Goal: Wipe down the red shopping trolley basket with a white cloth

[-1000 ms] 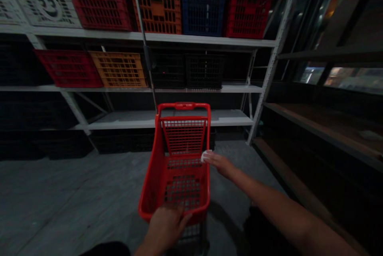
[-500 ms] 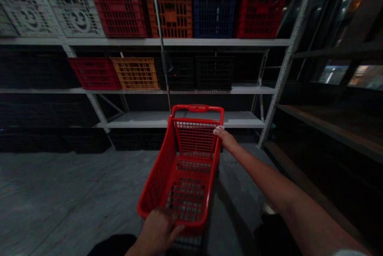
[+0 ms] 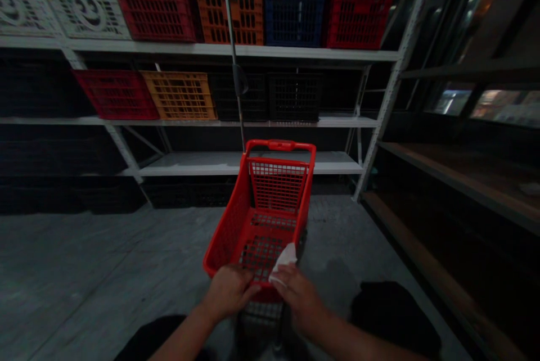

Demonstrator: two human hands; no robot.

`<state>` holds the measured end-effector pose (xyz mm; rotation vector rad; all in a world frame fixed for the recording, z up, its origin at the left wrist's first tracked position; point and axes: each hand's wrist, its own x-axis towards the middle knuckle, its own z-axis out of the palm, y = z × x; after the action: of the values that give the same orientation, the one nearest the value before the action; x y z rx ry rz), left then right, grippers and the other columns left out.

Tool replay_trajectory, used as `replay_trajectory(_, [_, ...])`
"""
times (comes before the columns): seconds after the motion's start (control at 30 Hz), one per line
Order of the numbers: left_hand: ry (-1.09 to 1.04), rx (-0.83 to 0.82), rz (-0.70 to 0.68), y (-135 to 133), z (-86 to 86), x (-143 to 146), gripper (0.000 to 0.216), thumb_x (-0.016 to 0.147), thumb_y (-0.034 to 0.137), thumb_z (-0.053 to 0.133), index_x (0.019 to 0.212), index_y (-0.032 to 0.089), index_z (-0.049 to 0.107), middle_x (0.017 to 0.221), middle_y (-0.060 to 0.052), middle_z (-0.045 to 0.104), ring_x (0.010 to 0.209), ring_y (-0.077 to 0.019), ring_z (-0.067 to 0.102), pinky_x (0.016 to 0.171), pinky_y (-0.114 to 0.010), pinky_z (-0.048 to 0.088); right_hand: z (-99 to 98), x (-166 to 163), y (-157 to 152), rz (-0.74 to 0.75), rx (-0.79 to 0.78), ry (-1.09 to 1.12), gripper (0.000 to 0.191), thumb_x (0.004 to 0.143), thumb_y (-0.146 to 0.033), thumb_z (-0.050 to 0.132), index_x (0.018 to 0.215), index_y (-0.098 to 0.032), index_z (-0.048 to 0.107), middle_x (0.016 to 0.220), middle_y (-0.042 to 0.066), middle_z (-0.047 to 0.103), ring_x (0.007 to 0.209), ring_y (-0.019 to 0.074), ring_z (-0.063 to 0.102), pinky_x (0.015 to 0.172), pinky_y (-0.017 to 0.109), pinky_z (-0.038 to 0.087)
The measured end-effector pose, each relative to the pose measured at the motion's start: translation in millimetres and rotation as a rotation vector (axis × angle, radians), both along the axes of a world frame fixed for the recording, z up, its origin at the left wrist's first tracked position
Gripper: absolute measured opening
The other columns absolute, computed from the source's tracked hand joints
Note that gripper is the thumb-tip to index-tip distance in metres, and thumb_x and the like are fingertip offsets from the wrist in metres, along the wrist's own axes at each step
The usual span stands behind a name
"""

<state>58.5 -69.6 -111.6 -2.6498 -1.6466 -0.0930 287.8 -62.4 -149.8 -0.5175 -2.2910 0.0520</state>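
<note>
A red plastic shopping cart point(image 3: 236, 220) stands on the grey floor in front of me, its mesh basket empty. My left hand point(image 3: 230, 292) is closed over the cart's near rim. My right hand point(image 3: 295, 298) sits just beside it at the same rim, fingers pinched on a small white cloth point(image 3: 284, 260) that rests against the cart's near right corner.
White metal shelving point(image 3: 236, 50) spans the back wall, carrying red, orange, blue, white and black crates point(image 3: 179, 95). A steel upright post point(image 3: 236, 68) rises behind the cart. Dark wooden shelves point(image 3: 455, 181) run along the right. Bare concrete floor point(image 3: 93, 271) lies to the left.
My right hand with the white cloth has pulled back from the cart's far right rim to the near rim, beside my left hand. The view shifted slightly.
</note>
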Motion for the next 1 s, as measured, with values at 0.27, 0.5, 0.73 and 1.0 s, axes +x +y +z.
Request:
replay_trajectory(0.27, [-0.018,-0.011,-0.172,-1.8,-6.8,-25.1,0.071,0.076,0.069,0.004,0.077,0.020,0.055,0.073,-0.006,0.062,0.070,-0.0177,0.057,0.069,-0.030,0.041,34.5,31.7,76.6,0.092,0.135,-0.221,0.034,0.092,-0.018,0.035,0.125,-0.024,0.043,0.115,0.004,0.060,0.114,0.0132,0.047,0.106,0.042,0.024])
replay_trajectory(0.5, [-0.096,0.011,-0.068,6.1,10.5,-48.6,0.075,0.077,0.068,-0.001,0.069,0.019,0.056,0.071,-0.007,0.063,0.072,-0.0185,0.057,0.081,-0.034,0.039,32.9,31.9,163.1,-0.220,0.123,0.047,0.031,0.088,-0.017,0.043,0.117,-0.019,0.054,0.111,0.010,0.060,0.111,0.0189,0.049,0.103,0.046,0.029])
replay_trajectory(0.73, [-0.228,-0.061,0.492,18.0,28.5,33.6,0.049,0.087,0.048,0.022,0.112,0.016,0.049,0.091,-0.010,0.067,0.082,-0.0202,0.064,0.069,-0.030,0.044,-6.7,-41.8,103.1,-0.253,0.090,0.234,0.034,0.088,-0.017,0.039,0.120,-0.015,0.051,0.113,0.010,0.058,0.115,0.0219,0.044,0.101,0.046,0.033])
replay_trajectory(1.0, [-0.044,-0.036,0.531,14.0,14.4,46.3,0.051,0.090,0.040,0.013,0.104,0.014,0.054,0.078,-0.014,0.069,0.075,-0.0243,0.066,0.065,-0.035,0.047,18.0,-38.4,84.4,-0.185,0.087,0.004,0.036,0.089,-0.018,0.038,0.124,-0.020,0.046,0.120,0.007,0.056,0.119,0.0187,0.042,0.105,0.042,0.027])
